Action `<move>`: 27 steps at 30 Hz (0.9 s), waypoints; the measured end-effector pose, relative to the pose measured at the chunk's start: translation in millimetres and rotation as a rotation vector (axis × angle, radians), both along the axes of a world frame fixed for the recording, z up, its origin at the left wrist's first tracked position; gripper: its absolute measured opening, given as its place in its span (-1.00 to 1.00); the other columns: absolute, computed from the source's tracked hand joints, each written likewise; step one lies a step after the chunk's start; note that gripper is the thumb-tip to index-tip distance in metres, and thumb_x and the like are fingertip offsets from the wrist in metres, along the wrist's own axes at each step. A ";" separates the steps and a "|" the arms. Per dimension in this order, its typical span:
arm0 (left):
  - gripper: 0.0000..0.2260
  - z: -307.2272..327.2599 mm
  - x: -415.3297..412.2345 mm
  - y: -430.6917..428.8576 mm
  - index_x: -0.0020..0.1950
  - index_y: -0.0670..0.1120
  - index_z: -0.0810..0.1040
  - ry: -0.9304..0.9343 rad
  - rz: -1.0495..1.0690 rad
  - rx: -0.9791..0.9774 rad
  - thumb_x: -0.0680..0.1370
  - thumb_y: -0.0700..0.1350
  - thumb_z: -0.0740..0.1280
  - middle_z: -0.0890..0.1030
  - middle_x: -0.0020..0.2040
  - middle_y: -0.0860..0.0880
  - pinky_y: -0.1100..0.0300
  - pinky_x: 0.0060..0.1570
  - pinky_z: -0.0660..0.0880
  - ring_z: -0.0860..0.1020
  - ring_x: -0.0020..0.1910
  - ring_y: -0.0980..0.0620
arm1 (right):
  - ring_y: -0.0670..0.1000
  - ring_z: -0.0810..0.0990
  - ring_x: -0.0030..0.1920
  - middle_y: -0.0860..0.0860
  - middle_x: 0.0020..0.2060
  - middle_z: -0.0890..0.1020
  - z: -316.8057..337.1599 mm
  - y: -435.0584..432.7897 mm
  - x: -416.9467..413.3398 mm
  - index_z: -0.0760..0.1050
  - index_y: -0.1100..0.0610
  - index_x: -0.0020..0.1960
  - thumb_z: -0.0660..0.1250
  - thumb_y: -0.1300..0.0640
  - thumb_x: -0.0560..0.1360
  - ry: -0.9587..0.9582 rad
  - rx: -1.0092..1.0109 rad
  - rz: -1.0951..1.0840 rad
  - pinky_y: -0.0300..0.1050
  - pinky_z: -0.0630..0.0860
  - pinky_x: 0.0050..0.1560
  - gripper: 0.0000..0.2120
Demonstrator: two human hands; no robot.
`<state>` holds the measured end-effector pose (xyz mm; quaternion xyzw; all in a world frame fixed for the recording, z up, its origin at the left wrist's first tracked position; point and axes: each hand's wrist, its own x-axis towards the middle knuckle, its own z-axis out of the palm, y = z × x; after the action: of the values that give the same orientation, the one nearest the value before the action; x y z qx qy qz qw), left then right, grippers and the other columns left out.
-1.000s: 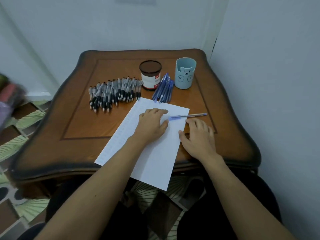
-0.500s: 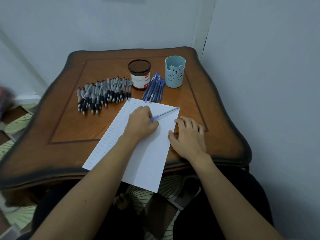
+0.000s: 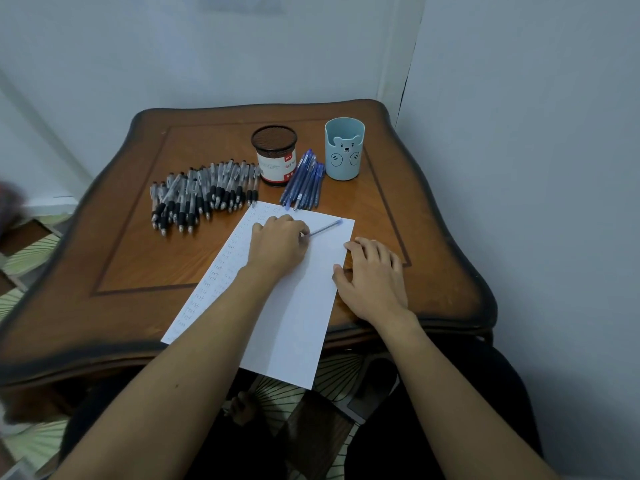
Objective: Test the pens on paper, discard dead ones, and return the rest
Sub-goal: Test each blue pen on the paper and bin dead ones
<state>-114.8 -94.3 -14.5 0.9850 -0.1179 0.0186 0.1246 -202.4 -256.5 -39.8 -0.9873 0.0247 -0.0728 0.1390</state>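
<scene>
A white sheet of paper [image 3: 298, 306] lies slanted on the wooden table [image 3: 114, 271], its near corner hanging over the front edge; columns of small written words run down its left side. My left hand [image 3: 277, 245] grips a blue pen [image 3: 327, 227] with its tip down on the paper's upper part. My right hand [image 3: 375, 275] rests flat, fingers spread, on the paper's right edge and the table. Several black-and-clear pens [image 3: 201, 194] lie in a row at the left. Several blue pens [image 3: 304, 183] lie in a bundle between the two cups.
A black mesh pen cup [image 3: 274, 155] with a white and red label stands behind the paper. A light blue cup [image 3: 344, 148] with a bear face stands to its right. Walls close in behind and to the right. Patterned floor shows below the table.
My left hand picked the blue pen up off the paper's right side and brought it into a writing grip. My right hand stayed on the paper's edge.
</scene>
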 end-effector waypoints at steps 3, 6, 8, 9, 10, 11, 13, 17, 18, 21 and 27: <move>-0.78 5.3 -0.8 4.3 0.25 -0.05 0.64 -0.012 0.014 -0.111 0.65 -0.10 0.27 0.64 0.15 -0.06 0.02 0.13 0.44 0.53 0.12 -0.06 | 0.05 0.23 0.51 -0.01 0.48 0.37 1.0 0.3 -0.8 0.35 0.01 0.47 0.13 -0.14 0.61 0.008 0.005 0.007 0.08 0.13 0.48 -0.53; -0.85 14.1 -8.4 10.9 0.16 -0.10 0.60 0.027 0.132 -0.452 0.65 -0.09 0.30 0.63 0.03 0.00 0.23 -0.09 0.47 0.55 -0.02 0.02 | 0.05 0.21 0.52 -0.01 0.50 0.34 3.1 0.0 -0.3 0.33 0.00 0.48 0.13 -0.14 0.62 0.034 0.020 0.012 0.08 0.10 0.49 -0.52; -0.89 20.1 -15.3 15.8 0.06 -0.12 0.57 0.067 0.235 -0.678 0.63 -0.10 0.33 0.62 -0.09 0.02 0.26 -0.21 0.48 0.58 -0.12 0.04 | 0.05 0.19 0.53 -0.02 0.51 0.33 5.3 0.1 -0.2 0.31 0.01 0.49 0.14 -0.13 0.62 0.056 0.053 0.017 0.08 0.07 0.51 -0.52; -0.90 22.8 -19.2 17.4 0.03 -0.15 0.56 0.098 0.270 -0.803 0.62 -0.13 0.34 0.62 -0.13 -0.03 0.23 -0.23 0.52 0.61 -0.18 0.03 | 0.05 0.19 0.53 -0.02 0.50 0.34 7.2 0.5 -0.2 0.32 0.02 0.49 0.14 -0.12 0.62 0.058 0.088 0.017 0.08 0.05 0.52 -0.52; -0.92 26.6 -23.6 18.2 0.01 -0.17 0.55 0.132 0.288 -0.925 0.61 -0.17 0.33 0.63 -0.16 -0.08 0.18 -0.23 0.56 0.62 -0.24 0.02 | 0.04 0.22 0.52 -0.02 0.48 0.37 9.7 1.6 -0.3 0.33 0.02 0.48 0.15 -0.10 0.62 0.052 0.143 0.017 0.08 0.03 0.53 -0.54; -0.95 30.0 -27.9 18.8 -0.01 -0.18 0.54 0.161 0.299 -1.029 0.60 -0.20 0.31 0.63 -0.18 -0.12 0.14 -0.22 0.60 0.64 -0.28 0.00 | 0.03 0.25 0.50 -0.03 0.46 0.40 13.2 3.2 -0.5 0.35 0.02 0.46 0.17 -0.09 0.63 0.037 0.209 0.022 0.08 0.00 0.54 -0.56; -0.95 34.9 -34.5 20.3 -0.02 -0.17 0.51 0.208 0.303 -1.181 0.62 -0.24 0.28 0.63 -0.18 -0.17 0.10 -0.20 0.64 0.67 -0.27 -0.06 | -0.02 0.30 0.48 -0.06 0.43 0.44 21.6 8.2 -1.1 0.37 0.00 0.44 0.19 -0.07 0.62 0.009 0.317 0.061 0.08 -0.03 0.55 -0.59; -0.88 35.2 -43.9 25.1 -0.01 -0.17 0.59 0.226 0.191 -1.124 0.65 -0.14 0.31 0.64 -0.21 -0.08 0.20 -0.24 0.55 0.61 -0.28 0.05 | -0.09 0.42 0.33 -0.14 0.28 0.54 39.7 21.8 -3.9 0.38 -0.06 0.43 0.17 -0.11 0.64 0.024 0.406 0.156 0.06 0.10 0.44 -0.62; -0.84 35.4 -46.1 25.8 -0.01 -0.15 0.61 0.227 0.167 -1.100 0.64 -0.08 0.33 0.63 -0.24 -0.03 0.23 -0.26 0.52 0.57 -0.30 0.10 | -0.11 0.47 0.23 -0.16 0.15 0.57 42.6 25.1 -4.1 0.40 -0.06 0.40 0.14 -0.13 0.66 0.036 0.433 0.165 0.04 0.15 0.35 -0.64; -0.77 34.0 -49.8 29.4 -0.03 -0.15 0.61 0.285 0.149 -1.150 0.64 0.00 0.32 0.56 -0.30 0.00 0.27 -0.30 0.46 0.45 -0.34 0.13 | -0.13 0.51 -0.04 -0.21 -0.13 0.53 44.3 34.3 -4.4 0.48 -0.05 0.18 0.04 -0.15 0.69 0.058 0.458 0.175 0.02 0.25 0.19 -0.69; -0.75 30.7 -50.6 32.9 -0.10 -0.19 0.56 0.365 0.249 -1.309 0.67 -0.06 0.28 0.50 -0.35 -0.03 0.22 -0.28 0.40 0.38 -0.37 0.09 | 0.02 0.49 -0.16 -0.07 -0.18 0.56 49.7 52.6 -7.7 0.40 0.03 0.00 -0.10 -0.07 0.72 0.083 0.222 0.179 0.04 0.29 0.08 -0.64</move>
<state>-165.4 -61.4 16.2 0.7005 0.0544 -0.0661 0.7085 -210.1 -204.0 9.9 -0.9663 -0.0500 -0.0161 0.2521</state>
